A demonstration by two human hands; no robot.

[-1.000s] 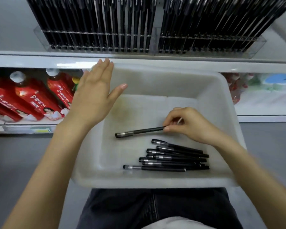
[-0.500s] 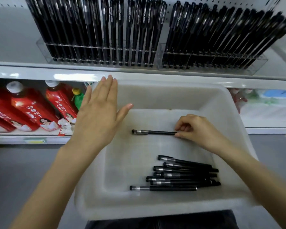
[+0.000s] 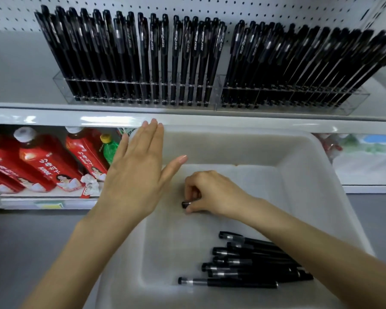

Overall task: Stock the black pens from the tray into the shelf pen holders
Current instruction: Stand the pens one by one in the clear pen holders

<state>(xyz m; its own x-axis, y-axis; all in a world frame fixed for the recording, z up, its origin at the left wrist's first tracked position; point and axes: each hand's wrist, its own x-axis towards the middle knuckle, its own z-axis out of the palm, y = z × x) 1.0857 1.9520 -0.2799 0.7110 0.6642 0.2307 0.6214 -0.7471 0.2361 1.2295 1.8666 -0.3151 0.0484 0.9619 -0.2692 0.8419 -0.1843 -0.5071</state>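
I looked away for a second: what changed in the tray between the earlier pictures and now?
The right hand, already pinching one black pen by its end, moved it away from the pile of pens and closed around it; only one end now shows. The left hand stays open over the left rim of the tray; the pile lies unmoved.

Before us a tray (image 3: 232, 148), pens (image 3: 250, 267) heaped near-right in it, one pen (image 3: 186, 204) in our right hand (image 3: 212, 192) mid-tray, pen holders (image 3: 143, 92) on the shelf (image 3: 210, 118) behind, bottles (image 3: 42, 161), juice we think, below-left.
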